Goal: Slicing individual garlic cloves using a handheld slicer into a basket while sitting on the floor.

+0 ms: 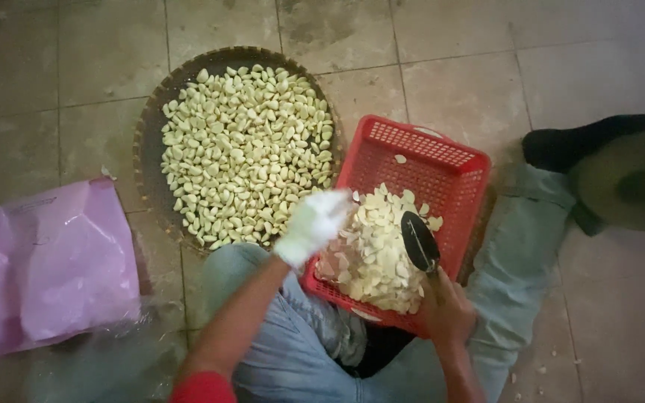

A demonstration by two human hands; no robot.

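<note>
Right hand [448, 307] is closed round a knife [419, 242] — blade runs up and slightly left, over the sliced garlic [373, 257] in the red basket [442, 160]. Gloved left hand [313, 224] sits just left of the blade at the basket edge — its fingers are blurred, can't tell their grip.

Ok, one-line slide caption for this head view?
Seated on a tiled floor, gloved left hand and knife-holding right hand over a red basket of garlic slices, beside a woven tray of peeled cloves.

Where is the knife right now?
The knife is in the right hand, its dark blade over the sliced garlic in the red basket, right of the gloved left hand.
</note>
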